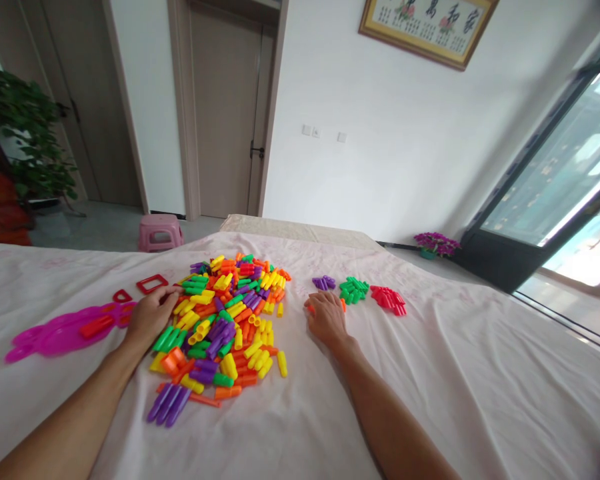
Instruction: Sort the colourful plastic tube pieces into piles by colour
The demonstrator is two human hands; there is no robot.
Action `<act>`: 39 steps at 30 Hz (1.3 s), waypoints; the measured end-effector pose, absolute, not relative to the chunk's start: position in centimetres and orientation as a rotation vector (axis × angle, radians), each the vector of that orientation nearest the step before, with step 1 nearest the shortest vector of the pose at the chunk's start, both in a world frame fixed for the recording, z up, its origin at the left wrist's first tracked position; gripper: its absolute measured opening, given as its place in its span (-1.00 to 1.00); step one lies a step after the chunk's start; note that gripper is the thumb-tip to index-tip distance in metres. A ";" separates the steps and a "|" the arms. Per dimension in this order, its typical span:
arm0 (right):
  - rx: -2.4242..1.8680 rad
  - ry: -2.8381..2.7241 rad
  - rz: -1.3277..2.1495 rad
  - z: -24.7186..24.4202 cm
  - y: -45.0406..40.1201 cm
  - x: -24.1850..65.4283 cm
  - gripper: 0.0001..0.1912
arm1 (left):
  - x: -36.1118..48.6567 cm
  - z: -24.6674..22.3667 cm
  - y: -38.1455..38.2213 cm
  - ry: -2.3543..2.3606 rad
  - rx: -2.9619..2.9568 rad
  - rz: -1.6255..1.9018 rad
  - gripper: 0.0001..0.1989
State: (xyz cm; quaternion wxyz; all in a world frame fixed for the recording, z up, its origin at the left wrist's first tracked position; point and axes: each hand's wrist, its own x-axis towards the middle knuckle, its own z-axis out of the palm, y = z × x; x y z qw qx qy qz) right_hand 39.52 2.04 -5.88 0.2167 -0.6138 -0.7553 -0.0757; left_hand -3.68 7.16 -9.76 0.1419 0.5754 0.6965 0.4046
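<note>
A big mixed heap of plastic bullet-shaped building pieces (235, 320) in yellow, orange, green and purple lies on the cloth. At its left edge is my left hand (153, 310), fingers curled in against the pieces; what they hold, if anything, is hidden. To the right of the heap, my right hand (326, 317) is bent down over orange building pieces (343, 305), which show on both sides of its fingers. Beyond it lie small separate groups of purple pieces (324, 283), green pieces (353, 290) and red pieces (389, 300).
A magenta plastic tray (55, 335) with red pieces on it lies left of my left hand, near red frame-shaped parts (152, 284). A pale cloth (455, 387) covers the surface. Behind stand a pink stool (161, 231) and a pot of purple flowers (436, 244).
</note>
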 end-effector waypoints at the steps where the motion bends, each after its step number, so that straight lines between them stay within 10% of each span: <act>1: -1.661 -2.082 -0.199 -5.9 2.0 39.3 -0.69 | -3.7 -9.8 7.2 2.003 1.659 1.174 -0.58; 13: -1.056 -2.394 0.084 -5.2 3.8 31.6 -0.72 | -3.7 -9.8 7.1 2.002 1.667 1.172 -0.58; 39: -1.914 -1.497 0.041 -4.6 1.4 42.3 -0.75 | -3.7 -9.6 7.1 2.028 1.687 1.150 -0.60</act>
